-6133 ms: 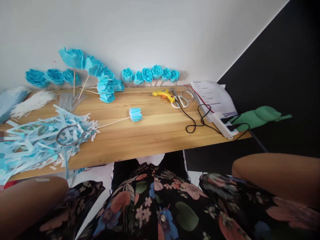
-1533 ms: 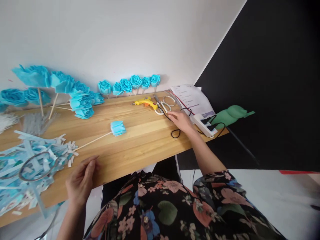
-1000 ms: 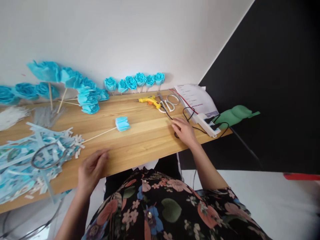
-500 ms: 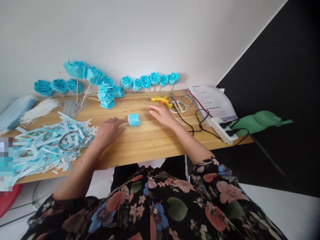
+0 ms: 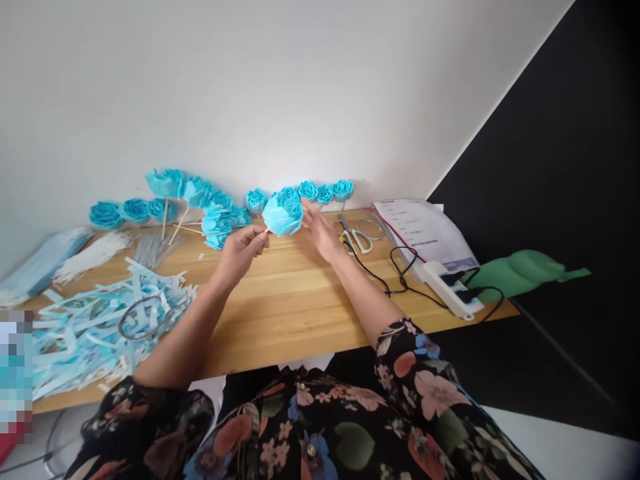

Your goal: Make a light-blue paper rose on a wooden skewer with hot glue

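Observation:
A light blue paper flower [image 5: 283,215] is held up over the wooden table [image 5: 300,293], its ruffled head tilted up to the right. My left hand [image 5: 246,248] pinches its thin stick just below the bloom. Beside the bloom's right side is my right hand [image 5: 320,230], fingers apart; whether the fingertips touch the petals I cannot tell. Behind, against the wall, stands a row of small blue flowers [image 5: 343,191]. More blue flowers [image 5: 217,223] lie at the back left, some on sticks.
Paper strips [image 5: 115,320] with a dark ring pile up at the left, near blue sheets [image 5: 45,263] and white bundles [image 5: 93,257]. At the right are scissors [image 5: 361,241], cables, printed papers [image 5: 425,230], a power strip [image 5: 453,290] and a green object [image 5: 525,273].
My left hand has lifted the flower off the table by its stick, and its bloom now faces up and away. My right hand has come in beside it. The view has tilted upward.

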`<action>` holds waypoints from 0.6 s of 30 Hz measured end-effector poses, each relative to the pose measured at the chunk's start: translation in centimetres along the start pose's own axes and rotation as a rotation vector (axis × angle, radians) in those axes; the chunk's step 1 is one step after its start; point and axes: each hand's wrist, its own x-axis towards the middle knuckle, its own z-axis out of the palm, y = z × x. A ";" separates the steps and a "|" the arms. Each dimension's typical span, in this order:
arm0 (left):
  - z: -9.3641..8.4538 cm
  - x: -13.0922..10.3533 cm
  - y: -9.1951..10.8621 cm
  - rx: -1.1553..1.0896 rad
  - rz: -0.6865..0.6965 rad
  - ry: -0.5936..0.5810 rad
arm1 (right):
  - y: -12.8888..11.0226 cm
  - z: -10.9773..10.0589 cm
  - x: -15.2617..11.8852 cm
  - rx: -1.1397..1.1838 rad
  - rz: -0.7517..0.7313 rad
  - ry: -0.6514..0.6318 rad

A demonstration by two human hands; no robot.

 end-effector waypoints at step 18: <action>1.9 -1.7 -2.9 0.017 -0.021 -0.087 | -2.8 3.8 -3.6 -0.289 -0.160 -0.271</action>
